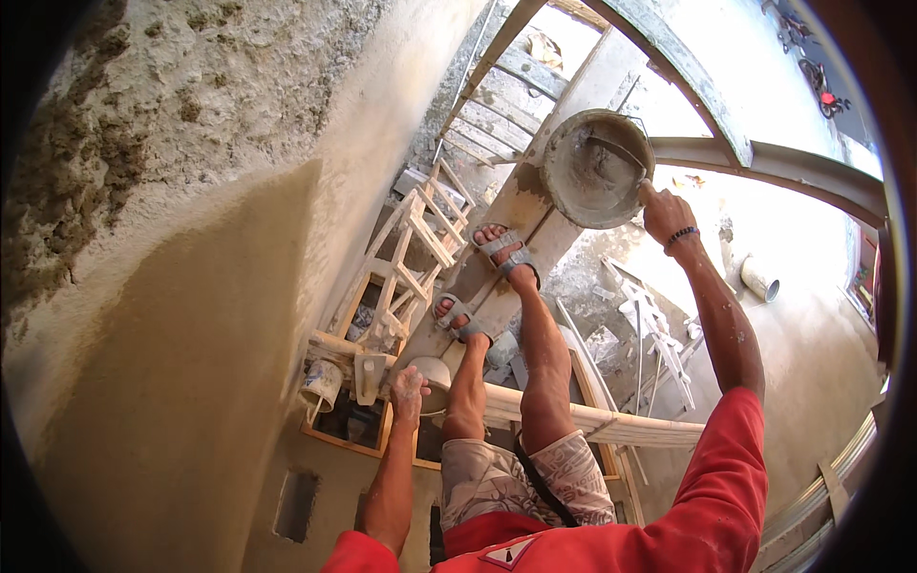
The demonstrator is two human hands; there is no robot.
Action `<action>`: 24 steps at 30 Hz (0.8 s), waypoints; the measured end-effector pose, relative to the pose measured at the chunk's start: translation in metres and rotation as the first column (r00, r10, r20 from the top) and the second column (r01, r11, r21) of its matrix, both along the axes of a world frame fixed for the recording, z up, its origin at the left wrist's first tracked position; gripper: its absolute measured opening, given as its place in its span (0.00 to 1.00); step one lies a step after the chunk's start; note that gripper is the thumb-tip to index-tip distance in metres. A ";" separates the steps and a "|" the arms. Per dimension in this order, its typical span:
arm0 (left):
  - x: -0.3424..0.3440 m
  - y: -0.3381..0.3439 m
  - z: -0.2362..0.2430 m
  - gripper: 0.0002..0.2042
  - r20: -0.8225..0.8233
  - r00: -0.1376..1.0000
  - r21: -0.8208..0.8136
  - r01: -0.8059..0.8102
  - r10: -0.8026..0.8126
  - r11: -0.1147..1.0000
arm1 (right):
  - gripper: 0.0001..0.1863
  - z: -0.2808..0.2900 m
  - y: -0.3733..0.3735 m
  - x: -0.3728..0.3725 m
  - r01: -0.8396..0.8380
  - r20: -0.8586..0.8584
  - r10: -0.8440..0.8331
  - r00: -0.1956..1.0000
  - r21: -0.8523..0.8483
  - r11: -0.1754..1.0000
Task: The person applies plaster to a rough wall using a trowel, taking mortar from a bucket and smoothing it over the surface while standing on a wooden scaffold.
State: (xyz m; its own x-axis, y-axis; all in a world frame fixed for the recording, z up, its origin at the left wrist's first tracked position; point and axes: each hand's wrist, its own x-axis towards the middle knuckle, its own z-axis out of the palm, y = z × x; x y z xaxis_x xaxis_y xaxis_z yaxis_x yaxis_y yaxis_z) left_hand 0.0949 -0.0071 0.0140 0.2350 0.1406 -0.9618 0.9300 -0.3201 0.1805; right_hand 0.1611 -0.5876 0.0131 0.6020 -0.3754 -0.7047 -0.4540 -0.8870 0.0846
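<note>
Left hand [409, 384] low by the knees, fingers curled on a small metal trowel [435, 382] beside the fresh plaster wall [191, 363]. Sandalled feet on a sloping plank [521, 205]. Farther out, right hand [666, 214] clamped on the rim of a mortar-caked bucket [594, 169], raised above the plank.

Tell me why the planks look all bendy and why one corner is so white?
In the head view, the fisheye lens bends straight edges like the wooden beam near the rim; sunlight washes out the upper right behind the mortar bucket held by the right hand, while the plastered wall beside the left hand lies in shade.
</note>
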 end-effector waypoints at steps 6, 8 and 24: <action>0.000 0.000 -0.004 0.18 0.008 1.000 -0.046 -0.021 0.022 0.999 | 0.13 -0.099 -0.023 0.000 -0.016 -0.066 0.012 0.998 -0.063 0.998; 0.001 -0.005 0.000 0.19 0.026 1.000 -0.032 -0.011 0.011 0.999 | 0.13 -0.125 -0.024 0.002 -0.020 -0.129 0.020 0.991 0.002 1.000; -0.014 -0.014 -0.018 0.17 0.041 0.997 -0.084 -0.066 0.070 0.994 | 0.07 -0.102 0.024 -0.046 0.764 -0.369 -0.812 0.452 0.630 0.140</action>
